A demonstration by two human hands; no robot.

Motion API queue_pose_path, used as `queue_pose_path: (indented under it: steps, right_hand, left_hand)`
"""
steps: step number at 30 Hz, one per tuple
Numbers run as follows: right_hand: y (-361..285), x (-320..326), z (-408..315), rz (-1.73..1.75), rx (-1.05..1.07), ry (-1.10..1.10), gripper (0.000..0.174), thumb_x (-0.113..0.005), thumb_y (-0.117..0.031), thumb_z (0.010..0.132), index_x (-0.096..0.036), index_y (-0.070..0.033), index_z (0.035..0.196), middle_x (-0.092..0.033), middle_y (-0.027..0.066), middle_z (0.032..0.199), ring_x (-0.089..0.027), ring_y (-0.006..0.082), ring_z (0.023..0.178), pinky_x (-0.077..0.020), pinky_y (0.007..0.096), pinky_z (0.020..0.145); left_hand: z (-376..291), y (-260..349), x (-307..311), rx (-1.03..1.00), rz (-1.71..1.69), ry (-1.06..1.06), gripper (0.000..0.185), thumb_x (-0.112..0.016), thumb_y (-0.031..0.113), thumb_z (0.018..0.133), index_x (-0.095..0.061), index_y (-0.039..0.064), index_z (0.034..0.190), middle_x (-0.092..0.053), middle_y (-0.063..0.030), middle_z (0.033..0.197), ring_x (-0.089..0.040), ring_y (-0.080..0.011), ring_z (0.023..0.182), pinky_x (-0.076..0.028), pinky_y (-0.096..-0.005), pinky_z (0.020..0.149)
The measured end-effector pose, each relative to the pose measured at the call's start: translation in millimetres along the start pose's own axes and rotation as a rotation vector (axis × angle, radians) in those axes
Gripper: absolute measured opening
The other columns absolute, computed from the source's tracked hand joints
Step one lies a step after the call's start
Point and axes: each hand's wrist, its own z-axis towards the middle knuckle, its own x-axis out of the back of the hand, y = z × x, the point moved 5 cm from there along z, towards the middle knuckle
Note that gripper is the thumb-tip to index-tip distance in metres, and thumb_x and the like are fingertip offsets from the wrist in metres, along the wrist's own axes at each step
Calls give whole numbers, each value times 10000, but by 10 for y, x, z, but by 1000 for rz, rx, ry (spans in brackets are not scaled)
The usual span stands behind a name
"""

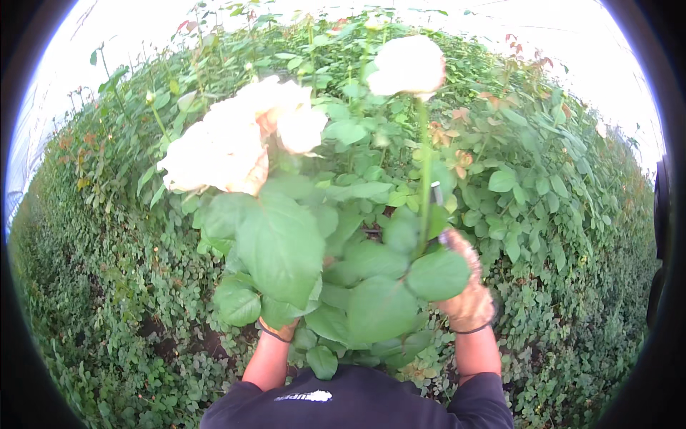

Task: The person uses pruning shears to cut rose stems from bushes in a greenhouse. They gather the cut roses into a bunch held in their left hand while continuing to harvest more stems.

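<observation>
A bunch of pale, overexposed roses (pixel 230 139) with broad green leaves (pixel 281 246) rises close before my chest on the left. My left hand (pixel 281 328), in a tan glove, is at the base of this bunch; leaves cover its fingers. My right hand (pixel 469 295), also gloved, is around the leafy lower part of a single rose stem (pixel 425 166). That stem stands upright and carries one large pale bloom (pixel 408 67). Just above the right hand shows a small grey metal piece (pixel 437 193), blurred, perhaps part of a cutting tool. Leaves hide part of the right fingers.
Dense rose bushes (pixel 536 177) fill the space ahead and on both sides. Thin upright stems with closed buds (pixel 150 98) stick up at the back left. Bright whitish plastic sheeting (pixel 563 32) lies beyond. A dark object (pixel 662 209) cuts into the right rim.
</observation>
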Motion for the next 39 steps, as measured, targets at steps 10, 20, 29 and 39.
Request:
queue_pose_path:
  steps: [10, 20, 29, 39]
  right_hand:
    - [-168, 313, -44, 673, -139, -134, 579, -801, -248, 797, -594, -4, 1280, -685, 231, 1109, -667, 458, 984, -552, 498, 831]
    - [94, 331, -155, 633, -173, -106, 555, -717, -288, 870, -573, -22, 1335, -652, 221, 1230, -641, 417, 1112, -533, 506, 918]
    - [74, 428, -134, 664, -578, -216, 522, -681, -341, 911, -580, -72, 1347, -693, 215, 1129, -672, 422, 1055, -544, 486, 894]
    - [641, 1165, -1006, 1570, -847, 249, 498, -699, -72, 910, -548, -94, 1384, -645, 42, 1186, -649, 150, 1017, -528, 311, 850]
  left_hand:
    - [-133, -45, -1269, 35, 29, -82, 544, -580, 358, 1002, -526, -8, 1402, -643, -163, 1308, -635, -279, 1173, -557, -418, 992]
    - [231, -212, -1774, 41, -29, -204, 564, -617, 284, 981, -469, 2, 1446, -632, -179, 1304, -638, -287, 1158, -561, -436, 985]
    - [560, -563, -1935, 90, -130, -387, 610, -650, 218, 961, -417, 11, 1485, -623, -192, 1300, -640, -295, 1144, -564, -453, 978]
    - [621, -783, -2745, 123, -205, -562, 686, -688, 145, 940, -359, 22, 1529, -613, -208, 1295, -643, -303, 1129, -567, -471, 971]
